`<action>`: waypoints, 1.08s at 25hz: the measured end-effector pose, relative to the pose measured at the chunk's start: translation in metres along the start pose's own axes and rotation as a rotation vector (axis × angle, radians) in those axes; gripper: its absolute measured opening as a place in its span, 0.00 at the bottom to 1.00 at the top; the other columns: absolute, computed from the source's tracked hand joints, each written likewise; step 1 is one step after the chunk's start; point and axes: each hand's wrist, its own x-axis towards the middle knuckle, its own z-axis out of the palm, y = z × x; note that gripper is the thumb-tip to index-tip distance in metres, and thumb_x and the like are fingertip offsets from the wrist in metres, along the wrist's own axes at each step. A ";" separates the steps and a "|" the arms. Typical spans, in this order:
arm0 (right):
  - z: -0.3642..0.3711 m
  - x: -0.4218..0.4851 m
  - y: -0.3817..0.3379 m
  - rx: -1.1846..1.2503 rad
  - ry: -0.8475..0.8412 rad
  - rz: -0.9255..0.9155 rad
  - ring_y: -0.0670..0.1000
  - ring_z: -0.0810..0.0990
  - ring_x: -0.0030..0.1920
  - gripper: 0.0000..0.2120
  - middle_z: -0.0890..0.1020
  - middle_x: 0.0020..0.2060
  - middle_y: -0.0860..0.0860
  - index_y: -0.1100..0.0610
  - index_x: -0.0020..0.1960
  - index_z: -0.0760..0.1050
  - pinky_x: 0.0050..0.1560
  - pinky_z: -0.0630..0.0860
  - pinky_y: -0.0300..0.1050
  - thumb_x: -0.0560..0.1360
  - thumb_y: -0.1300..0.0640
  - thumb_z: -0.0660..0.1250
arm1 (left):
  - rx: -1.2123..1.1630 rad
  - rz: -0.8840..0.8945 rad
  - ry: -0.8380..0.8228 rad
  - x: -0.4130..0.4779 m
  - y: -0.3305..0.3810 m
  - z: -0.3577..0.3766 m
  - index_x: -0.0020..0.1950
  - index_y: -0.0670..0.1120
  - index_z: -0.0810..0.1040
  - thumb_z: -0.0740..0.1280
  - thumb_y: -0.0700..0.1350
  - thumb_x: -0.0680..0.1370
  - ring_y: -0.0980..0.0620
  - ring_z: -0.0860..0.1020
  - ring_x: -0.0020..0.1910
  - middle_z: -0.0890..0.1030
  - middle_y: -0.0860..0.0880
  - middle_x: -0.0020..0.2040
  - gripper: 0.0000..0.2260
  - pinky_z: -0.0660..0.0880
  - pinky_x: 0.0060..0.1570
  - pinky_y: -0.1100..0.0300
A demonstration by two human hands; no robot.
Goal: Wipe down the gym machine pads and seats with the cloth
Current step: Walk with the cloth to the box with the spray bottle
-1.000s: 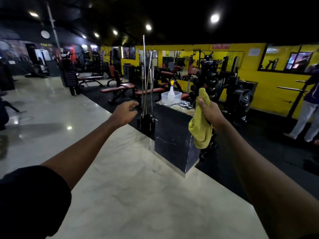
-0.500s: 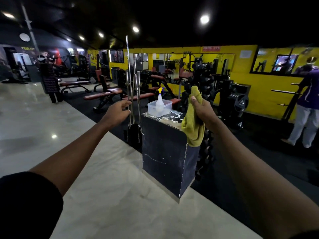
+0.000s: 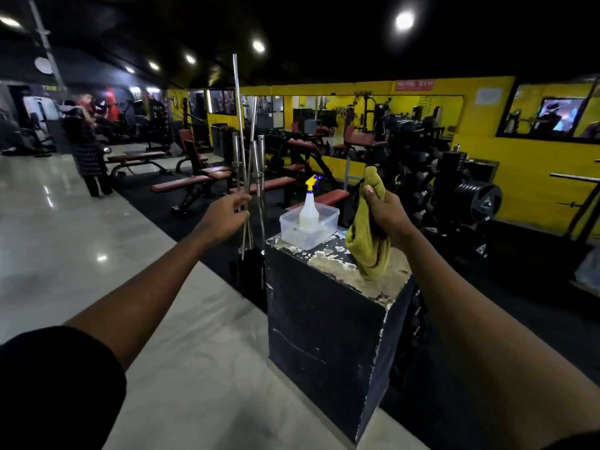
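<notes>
One black box (image 3: 324,319) ahead — right hand (image 3: 386,219) grips cloth (image 3: 367,248), left hand (image 3: 220,219) loosely curled.

I can read one sign with confidence: a red sign (image 3: 414,85) on the yellow wall (image 3: 519,164), just above the long mirror (image 3: 324,118), says "ROYAL GYM"; its smaller lower line is too fine. Far left of the mirror, yellow lettering (image 3: 51,88) on a dark wall begins "TRIBE", then blurs. The white paper (image 3: 488,95) right of the mirror is illegible.

One yellow cloth (image 3: 367,241), one spray bottle (image 3: 308,209), one clear tub (image 3: 321,233), one black box (image 3: 324,336)
</notes>
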 end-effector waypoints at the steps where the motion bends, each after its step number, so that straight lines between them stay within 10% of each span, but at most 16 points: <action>1: 0.014 0.026 0.010 -0.007 0.005 -0.004 0.50 0.78 0.41 0.13 0.80 0.38 0.49 0.52 0.43 0.77 0.47 0.75 0.46 0.82 0.46 0.63 | -0.010 0.012 0.002 0.026 -0.015 0.005 0.70 0.46 0.74 0.67 0.40 0.77 0.48 0.75 0.66 0.77 0.45 0.67 0.20 0.70 0.65 0.55; 14: 0.151 0.319 0.108 -0.085 0.133 0.024 0.58 0.83 0.52 0.22 0.84 0.48 0.55 0.50 0.52 0.78 0.57 0.79 0.61 0.74 0.33 0.62 | -0.077 -0.001 -0.121 0.312 -0.163 0.100 0.69 0.45 0.74 0.67 0.38 0.77 0.50 0.75 0.65 0.77 0.46 0.67 0.20 0.68 0.63 0.60; 27: 0.244 0.455 0.259 -0.209 0.275 0.251 0.62 0.78 0.58 0.23 0.76 0.58 0.62 0.63 0.62 0.69 0.59 0.75 0.57 0.80 0.44 0.62 | -0.124 -0.030 -0.269 0.495 -0.257 0.202 0.69 0.47 0.75 0.66 0.38 0.77 0.52 0.75 0.64 0.77 0.47 0.66 0.20 0.68 0.61 0.62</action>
